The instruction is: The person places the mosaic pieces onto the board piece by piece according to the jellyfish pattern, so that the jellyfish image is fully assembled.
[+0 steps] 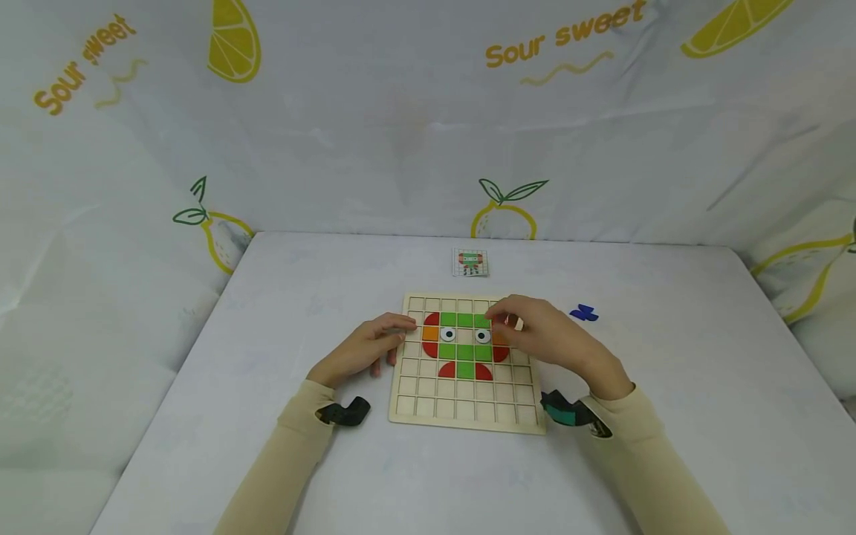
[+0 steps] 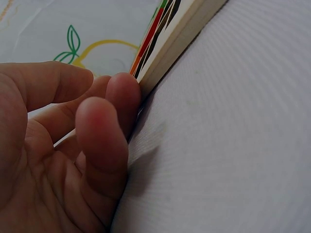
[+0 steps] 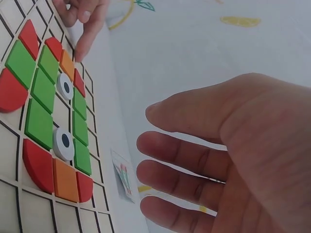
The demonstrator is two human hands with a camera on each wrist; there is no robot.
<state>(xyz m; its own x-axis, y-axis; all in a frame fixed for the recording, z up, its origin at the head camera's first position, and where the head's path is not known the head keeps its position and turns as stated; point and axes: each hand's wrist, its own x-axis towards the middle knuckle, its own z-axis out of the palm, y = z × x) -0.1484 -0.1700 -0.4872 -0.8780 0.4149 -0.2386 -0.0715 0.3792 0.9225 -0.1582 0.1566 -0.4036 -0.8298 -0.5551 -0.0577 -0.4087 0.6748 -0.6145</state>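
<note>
Right now, grid board: your wooden grid board (image 1: 444, 406) lies flat on the desk (image 1: 374, 475), in front of you and between your two hands.
Face pattern: four rows of flat pieces fill part of the board's upper half.
Green squares: your green squares (image 1: 465, 370) run three across in the first and third rows, with one more in the middle of the fourth.
Red quarter-rounds: your red quarter-rounds (image 1: 446, 370) sit at both ends of those same three rows.
Eye row: two orange squares (image 1: 431, 334) close the second row, with two eye discs (image 1: 448, 334) inside them and a bare cell between the eyes.
Left hand: your left hand (image 1: 368, 343) is relaxed, fingers loosely bent and apart, with fingertips at the board's left edge.
Right hand: your right hand (image 1: 542, 331) hovers over the pattern's upper right corner, thumb and fingers parted.
Pattern card: the small printed card (image 1: 470, 262) lies beyond the board's far edge.
Blue pieces: a little cluster of blue pieces (image 1: 584, 313) rests on the desk, right of the board.
Backdrop: lemon-print cloth (image 1: 374, 148) hangs behind the desk.
</note>
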